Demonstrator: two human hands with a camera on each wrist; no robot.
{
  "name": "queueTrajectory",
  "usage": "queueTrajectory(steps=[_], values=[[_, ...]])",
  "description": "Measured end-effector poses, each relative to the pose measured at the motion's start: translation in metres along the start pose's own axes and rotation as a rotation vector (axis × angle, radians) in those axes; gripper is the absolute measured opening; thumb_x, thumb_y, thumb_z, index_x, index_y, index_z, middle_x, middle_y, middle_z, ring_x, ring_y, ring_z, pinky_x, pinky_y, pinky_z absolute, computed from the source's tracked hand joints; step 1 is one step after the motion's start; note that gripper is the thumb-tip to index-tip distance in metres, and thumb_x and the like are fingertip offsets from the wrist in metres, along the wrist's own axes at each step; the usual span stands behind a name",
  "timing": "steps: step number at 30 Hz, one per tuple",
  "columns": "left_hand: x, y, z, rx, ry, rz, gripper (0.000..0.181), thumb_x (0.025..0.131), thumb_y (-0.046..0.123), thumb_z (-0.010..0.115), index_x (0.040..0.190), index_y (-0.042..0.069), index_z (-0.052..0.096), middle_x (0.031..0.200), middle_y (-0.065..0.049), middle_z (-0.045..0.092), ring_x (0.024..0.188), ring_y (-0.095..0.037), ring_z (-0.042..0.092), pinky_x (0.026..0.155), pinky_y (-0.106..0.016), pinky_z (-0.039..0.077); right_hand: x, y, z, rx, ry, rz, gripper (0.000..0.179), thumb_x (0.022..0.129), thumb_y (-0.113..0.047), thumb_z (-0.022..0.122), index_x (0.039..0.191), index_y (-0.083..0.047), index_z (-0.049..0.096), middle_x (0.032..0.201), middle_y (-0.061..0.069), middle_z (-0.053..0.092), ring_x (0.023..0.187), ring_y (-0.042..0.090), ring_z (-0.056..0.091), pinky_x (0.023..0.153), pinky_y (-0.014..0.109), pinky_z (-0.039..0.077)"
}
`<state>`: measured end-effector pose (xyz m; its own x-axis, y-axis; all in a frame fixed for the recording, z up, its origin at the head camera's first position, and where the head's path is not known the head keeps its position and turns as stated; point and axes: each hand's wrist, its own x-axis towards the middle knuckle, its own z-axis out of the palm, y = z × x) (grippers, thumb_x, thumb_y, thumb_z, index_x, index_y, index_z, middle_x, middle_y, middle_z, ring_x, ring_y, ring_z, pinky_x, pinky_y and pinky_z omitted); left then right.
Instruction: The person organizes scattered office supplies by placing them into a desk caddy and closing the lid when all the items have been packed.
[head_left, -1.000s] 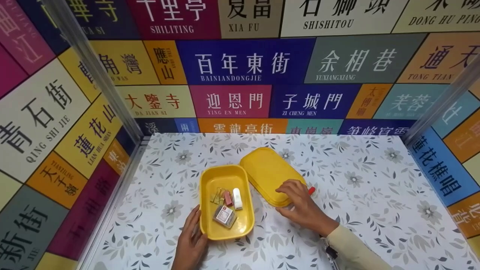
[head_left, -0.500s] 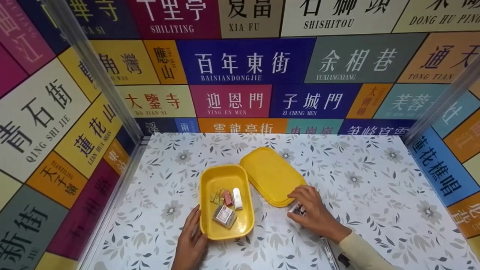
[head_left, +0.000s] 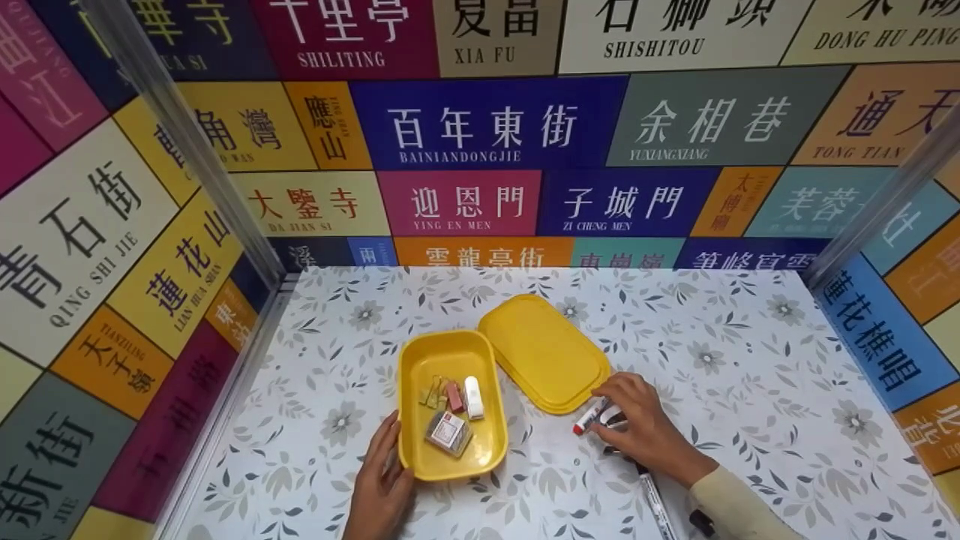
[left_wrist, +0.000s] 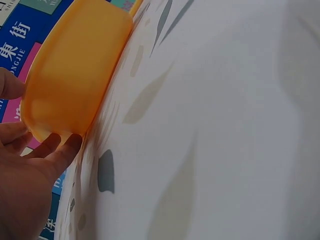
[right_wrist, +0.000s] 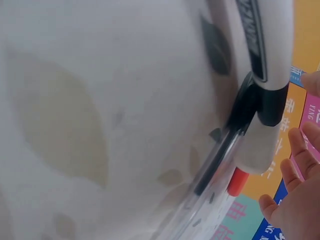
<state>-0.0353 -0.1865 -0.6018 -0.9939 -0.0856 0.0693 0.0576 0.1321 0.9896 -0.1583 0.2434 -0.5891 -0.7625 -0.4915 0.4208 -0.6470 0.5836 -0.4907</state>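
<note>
A yellow plastic box stands uncovered. My left hand holds its near left corner from outside, fingers along the wall and thumb round the corner; fingertips touch the wall in the left wrist view. Inside lie a labelled small packet, a pinkish-red block, a white oblong piece and a gold wire-like piece. My right hand hovers with bent, parted fingers at a white marker with a red end. Its fingers appear apart from the pens in the right wrist view.
The yellow lid lies flat, right of the box. A slim pen lies below my right wrist, and a white marker with a black band shows close up in the right wrist view. Sign-printed panels enclose the table.
My right hand has drawn off the lid's near edge, toward the right and nearer to me. The marker's red end now shows left of my thumb. My left hand and the box have stayed put.
</note>
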Motion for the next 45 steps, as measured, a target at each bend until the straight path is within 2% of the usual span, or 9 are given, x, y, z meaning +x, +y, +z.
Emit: queueTrajectory(steps=[5, 12, 18, 24, 32, 40, 45], values=[[0.0, 0.001, 0.0, 0.006, 0.002, -0.004, 0.068, 0.095, 0.0, 0.063, 0.157, 0.008, 0.036, 0.164, 0.005, 0.025, 0.15, -0.016, 0.026, 0.113, -0.028, 0.039, -0.005, 0.005, -0.001, 0.005, -0.003, 0.027, 0.052, 0.076, -0.023, 0.089, 0.122, -0.012, 0.066, 0.123, 0.003, 0.059, 0.122, 0.026, 0.044, 0.099, 0.05, 0.034], [0.0, 0.002, 0.0, -0.007, 0.0, -0.013, 0.07, 0.093, -0.005, 0.061, 0.157, 0.008, 0.036, 0.164, 0.007, 0.025, 0.15, -0.016, 0.025, 0.113, -0.028, 0.038, -0.009, 0.015, -0.004, 0.001, 0.023, 0.022, 0.054, 0.073, -0.021, 0.091, 0.12, -0.009, 0.067, 0.12, 0.004, 0.06, 0.119, 0.027, 0.045, 0.097, 0.048, 0.034], [0.0, 0.0, 0.0, -0.011, -0.005, -0.002, 0.069, 0.094, -0.004, 0.061, 0.157, 0.008, 0.035, 0.165, 0.006, 0.024, 0.151, -0.018, 0.022, 0.114, -0.028, 0.037, -0.011, 0.018, -0.005, -0.012, 0.01, 0.054, 0.054, 0.072, -0.022, 0.091, 0.12, -0.01, 0.067, 0.122, 0.005, 0.059, 0.12, 0.027, 0.044, 0.094, 0.048, 0.035], [0.0, -0.001, 0.0, 0.002, -0.001, 0.012, 0.07, 0.093, -0.005, 0.062, 0.157, 0.008, 0.036, 0.165, 0.005, 0.025, 0.151, -0.019, 0.023, 0.113, -0.029, 0.038, -0.014, 0.017, -0.004, -0.001, -0.008, 0.084, 0.054, 0.075, -0.025, 0.09, 0.121, -0.012, 0.066, 0.122, 0.001, 0.058, 0.122, 0.024, 0.042, 0.097, 0.047, 0.034], [0.001, 0.001, 0.001, 0.012, 0.017, -0.013, 0.069, 0.093, -0.004, 0.062, 0.156, 0.01, 0.038, 0.163, 0.007, 0.027, 0.148, -0.014, 0.029, 0.113, -0.026, 0.038, -0.019, 0.02, -0.004, 0.016, 0.016, 0.052, 0.049, 0.075, -0.024, 0.089, 0.117, -0.012, 0.067, 0.119, 0.004, 0.059, 0.121, 0.025, 0.043, 0.099, 0.048, 0.032], [0.0, -0.001, 0.001, 0.006, 0.006, 0.037, 0.073, 0.09, -0.011, 0.06, 0.157, 0.006, 0.036, 0.165, 0.001, 0.024, 0.15, -0.019, 0.027, 0.114, -0.033, 0.037, -0.021, 0.025, -0.005, -0.019, 0.019, 0.029, 0.052, 0.072, -0.026, 0.091, 0.117, -0.011, 0.068, 0.118, 0.006, 0.061, 0.118, 0.025, 0.044, 0.095, 0.047, 0.034], [0.0, -0.001, 0.001, 0.01, 0.008, 0.024, 0.073, 0.09, -0.01, 0.06, 0.157, 0.008, 0.037, 0.165, 0.003, 0.025, 0.15, -0.018, 0.025, 0.113, -0.029, 0.037, -0.023, 0.026, -0.007, -0.033, 0.006, 0.046, 0.053, 0.072, -0.027, 0.091, 0.118, -0.011, 0.069, 0.12, 0.006, 0.06, 0.117, 0.024, 0.044, 0.096, 0.046, 0.034]])
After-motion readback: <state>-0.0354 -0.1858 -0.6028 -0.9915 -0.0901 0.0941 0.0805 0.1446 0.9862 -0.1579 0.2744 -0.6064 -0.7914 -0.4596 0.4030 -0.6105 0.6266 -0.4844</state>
